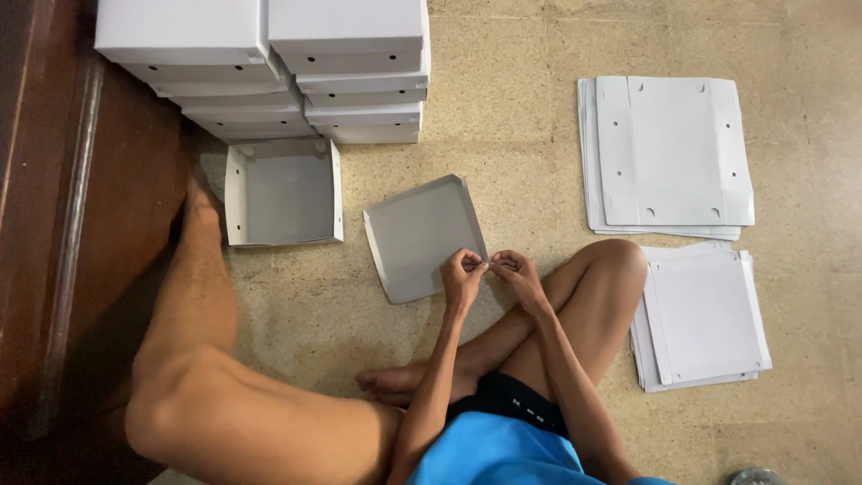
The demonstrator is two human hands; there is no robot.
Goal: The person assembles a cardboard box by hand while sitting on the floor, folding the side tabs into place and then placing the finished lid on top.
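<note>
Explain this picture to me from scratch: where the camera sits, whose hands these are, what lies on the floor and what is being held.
There is one picture, taken by a camera worn on a person's head, looking down at their own lap and bare legs as they sit on a tiled floor. The left hand and right hand meet at the near corner of a half-folded grey cardboard tray, both pinching it with the fingertips. Beside it lies an open folded tray. Behind that stand stacks of finished white boxes. To the right lie two piles of flat cardboard sheets: a far pile and a near pile by the knee.
</note>
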